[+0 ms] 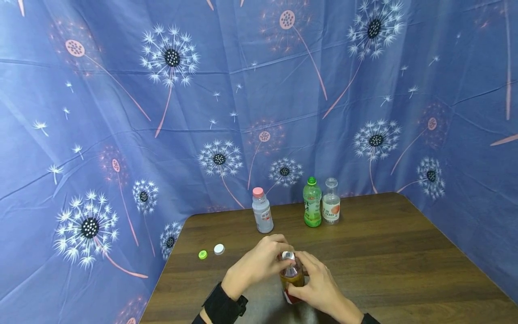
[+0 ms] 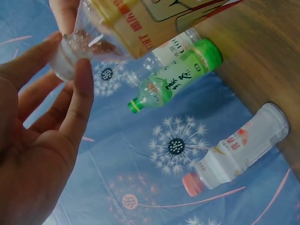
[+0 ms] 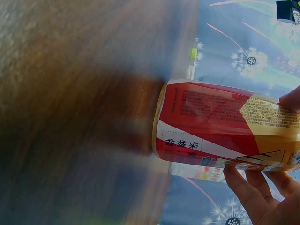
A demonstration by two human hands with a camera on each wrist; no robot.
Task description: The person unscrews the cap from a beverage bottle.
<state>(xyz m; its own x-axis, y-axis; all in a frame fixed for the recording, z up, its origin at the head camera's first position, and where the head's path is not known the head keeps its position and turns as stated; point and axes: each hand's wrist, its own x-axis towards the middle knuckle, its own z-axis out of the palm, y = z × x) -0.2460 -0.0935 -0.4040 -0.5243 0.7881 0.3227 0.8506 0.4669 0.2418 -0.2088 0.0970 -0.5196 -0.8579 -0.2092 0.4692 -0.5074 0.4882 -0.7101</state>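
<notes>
A clear plastic bottle (image 1: 297, 281) with a red and yellow label stands near the front of the wooden table, between both hands. Fingers and thumb of my left hand (image 1: 259, 261) pinch its white cap (image 2: 63, 63) from above. My right hand (image 1: 319, 283) grips the bottle's body, thumb on one side and fingers on the other. In the right wrist view, the label (image 3: 211, 122) shows red with a white stripe and the bottle's base is at the tabletop.
Behind the hands stand a whitish bottle with a pink cap (image 1: 263, 213), a green bottle (image 1: 312, 204) and a clear capless bottle (image 1: 331, 202). A green cap (image 1: 203, 254) and a white cap (image 1: 219, 249) lie on the table (image 1: 384, 261) at left. A blue dandelion-print cloth (image 1: 259, 90) hangs behind.
</notes>
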